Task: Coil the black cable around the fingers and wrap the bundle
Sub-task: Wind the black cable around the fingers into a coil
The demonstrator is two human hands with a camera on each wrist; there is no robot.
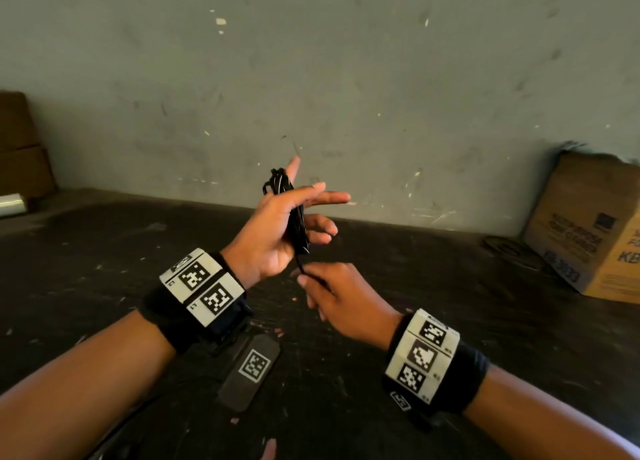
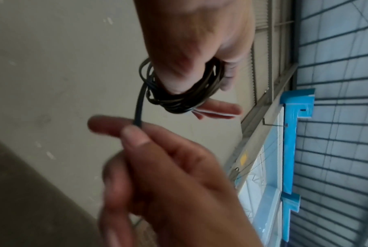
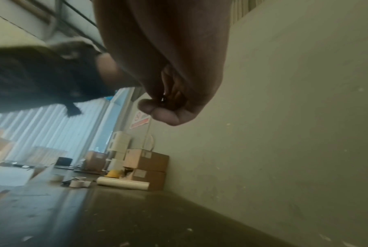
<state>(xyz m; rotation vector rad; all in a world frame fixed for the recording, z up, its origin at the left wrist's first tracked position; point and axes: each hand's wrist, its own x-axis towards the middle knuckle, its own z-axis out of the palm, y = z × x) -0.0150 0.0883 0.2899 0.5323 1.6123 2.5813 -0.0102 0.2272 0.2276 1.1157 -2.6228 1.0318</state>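
The black cable (image 1: 296, 213) is wound in several loops around the fingers of my raised left hand (image 1: 273, 231). One finger points up, and the lower fingers curl round the coil (image 2: 179, 95). A short free strand (image 2: 139, 103) drops from the coil to my right hand (image 1: 334, 297), just below the left hand. There the thumb and forefinger pinch the strand (image 1: 302, 269). In the right wrist view my right hand (image 3: 168, 80) is curled, with only a dark speck of cable (image 3: 163, 99) showing at the fingertips.
Both hands hover above a dark, scuffed table (image 1: 433, 338) against a grey wall. A cardboard box (image 1: 588, 231) stands at the right, with dark rings (image 1: 509, 248) beside it. Brown boxes (image 1: 20, 148) and a pale roll (image 1: 10, 205) sit at the far left. A black tag plate (image 1: 251, 369) lies under my left wrist.
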